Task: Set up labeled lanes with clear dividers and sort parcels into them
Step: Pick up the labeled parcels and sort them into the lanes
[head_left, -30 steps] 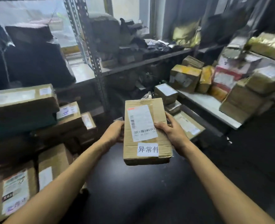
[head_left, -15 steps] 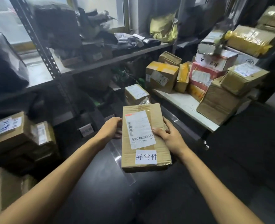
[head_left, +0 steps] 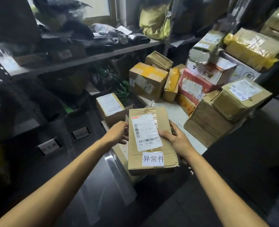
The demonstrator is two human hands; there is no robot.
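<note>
— Two hands, left hand (head_left: 118,134) and right hand (head_left: 176,142), gripped the flat brown cardboard parcel (head_left: 151,128) by its long sides, near the white worktop (head_left: 174,110).
— Heavy?
— It looked light and stiff.

Bare white shelf strip (head_left: 176,115) ahead, between small box (head_left: 110,107) and stacked cartons (head_left: 207,123).
</note>
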